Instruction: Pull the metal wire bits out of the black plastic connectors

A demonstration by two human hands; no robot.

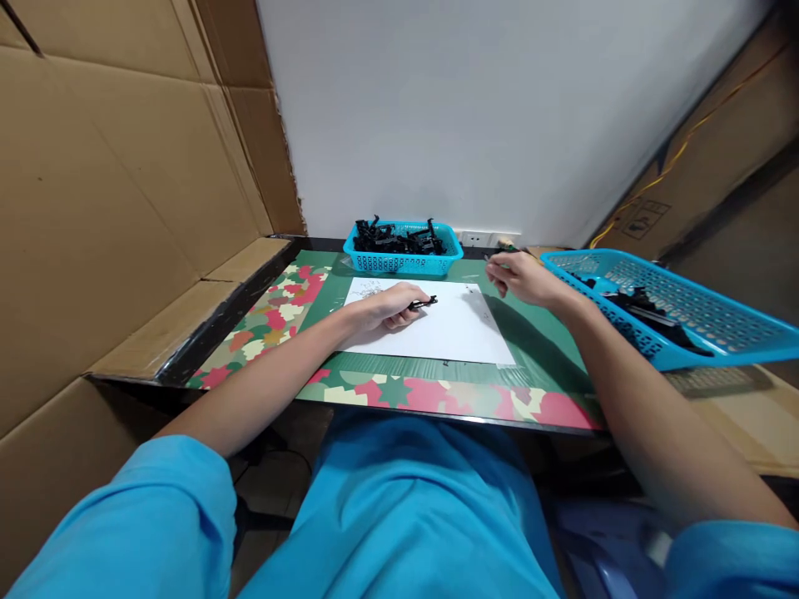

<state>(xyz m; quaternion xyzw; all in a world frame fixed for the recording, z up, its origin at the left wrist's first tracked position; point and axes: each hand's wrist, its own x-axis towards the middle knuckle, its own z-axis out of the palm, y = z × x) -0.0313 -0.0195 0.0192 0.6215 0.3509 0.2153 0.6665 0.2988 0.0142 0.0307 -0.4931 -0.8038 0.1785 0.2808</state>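
— Cardboard, plain brown sheets [93, 208], walls off the far left. What comes next to it?

— A green mat with a red, cream and olive leaf-patterned border [275, 320], and on it a white sheet of paper [449, 333].

— And the hands?

— The left hand [387, 309] rests on the paper, its fingers curled and pinched around a small black plastic part [424, 303] whose end sticks out toward the right. Behind it, at the wall, stands a small turquoise plastic basket heaped with black parts [403, 248].

— The right one?

— The right hand [521, 279] hovers over the mat's far right edge. Something thin shows at its fingertips, but I cannot tell whether the fingers are pinching it or merely loose. Just beside its wrist lies a larger blue mesh tray [687, 312] with a few black pieces inside.

— So which step is this?

— My judgement: one part held ready for fitting. The next move would call for bringing both hands together over the paper and lining up small pieces precisely.
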